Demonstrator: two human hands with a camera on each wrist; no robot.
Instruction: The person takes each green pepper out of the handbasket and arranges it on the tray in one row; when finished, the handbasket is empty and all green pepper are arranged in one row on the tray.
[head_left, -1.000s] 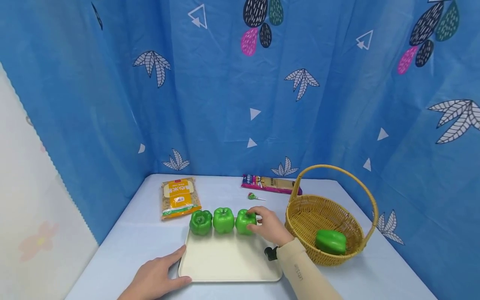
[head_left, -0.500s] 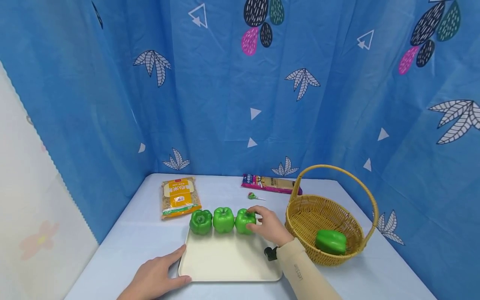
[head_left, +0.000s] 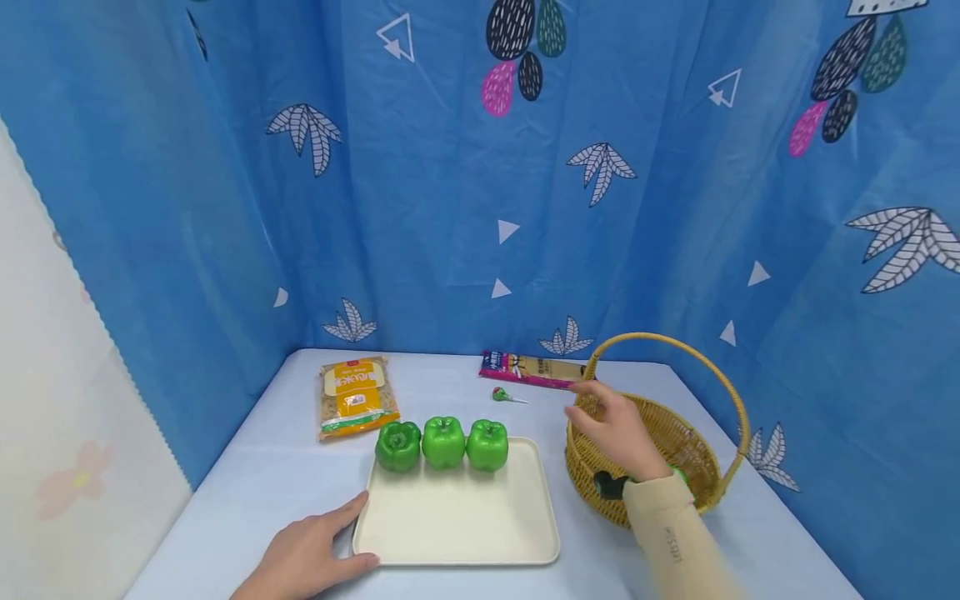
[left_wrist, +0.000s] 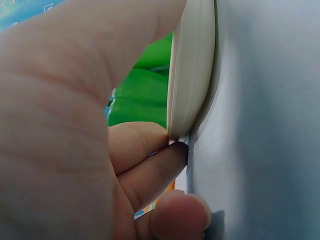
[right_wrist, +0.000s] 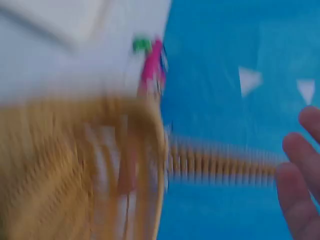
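Observation:
My left hand (head_left: 303, 550) lies at the near left corner of a cream tray (head_left: 457, 521), with thumb and forefinger spread apart. Close up in the left wrist view, its fingertips touch the rim of the tray (left_wrist: 192, 70). Three green bell peppers (head_left: 443, 442) stand in a row along the tray's far edge. My right hand (head_left: 618, 429) is over the left side of a wicker basket (head_left: 596, 479), holding nothing, its fingers loosely bent. Hidden mostly behind the right wrist, another green bell pepper (head_left: 680, 476) lies in the basket. The right wrist view is blurred.
An orange-labelled packet of grain (head_left: 358, 397) lies at the back left. Toward the back middle are a lollipop (head_left: 502, 394) and a long pink and brown packet (head_left: 532, 370). The tall basket handle (head_left: 660, 337) arches beyond my right hand. Blue curtains (head_left: 450, 208) stand behind the table.
My right hand has let go of the rightmost bell pepper and moved right, from the tray to over the basket. The pepper stays in the row; my left hand stays at the tray.

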